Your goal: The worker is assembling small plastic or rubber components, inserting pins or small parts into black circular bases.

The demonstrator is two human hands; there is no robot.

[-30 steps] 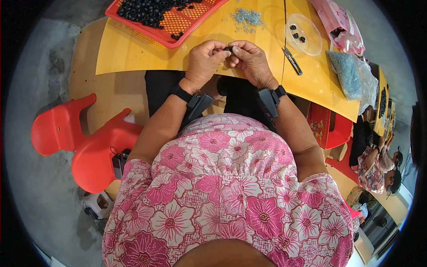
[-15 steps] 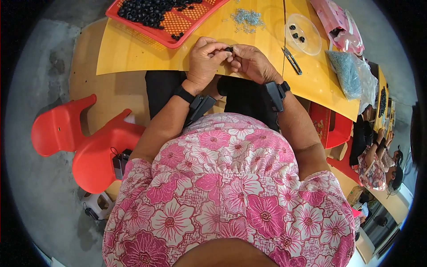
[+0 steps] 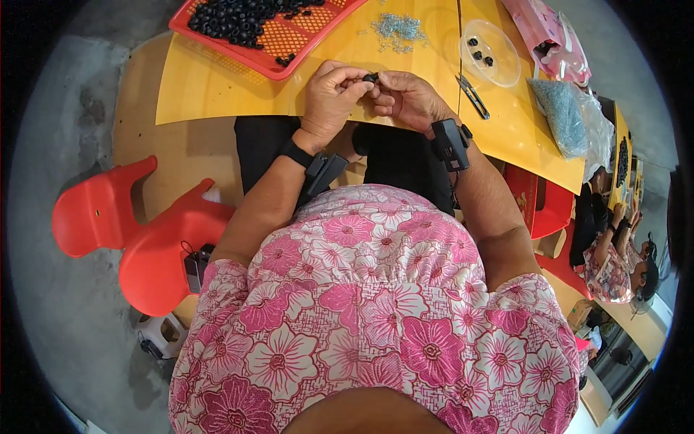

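Note:
Over the table's near edge, my left hand [image 3: 329, 98] pinches a small black round part [image 3: 371, 77] between thumb and fingertips. My right hand [image 3: 410, 99] meets it from the other side, its thumb and curled fingers closed at the part's right end. Fingers cover much of the part, and any finer piece between them is too small to make out. Beyond my left hand, a red mesh tray [image 3: 278, 74] holds a heap of black round parts [image 3: 230, 22]. A scatter of small pale-blue, clear-looking pieces [image 3: 400, 27] lies past my hands.
Right of my hands are thread snips [image 3: 473, 96] and a clear round dish [image 3: 510, 70] with several black parts. Farther right sit a bag of bluish small pieces [image 3: 560, 116] and a pink bag [image 3: 546, 36]. Red chairs [image 3: 94, 210] stand at left; another person [image 3: 607, 267] sits far right.
My right wrist has turned, swinging its black band device round. Both hands keep their pinch on the black part in nearly the same place.

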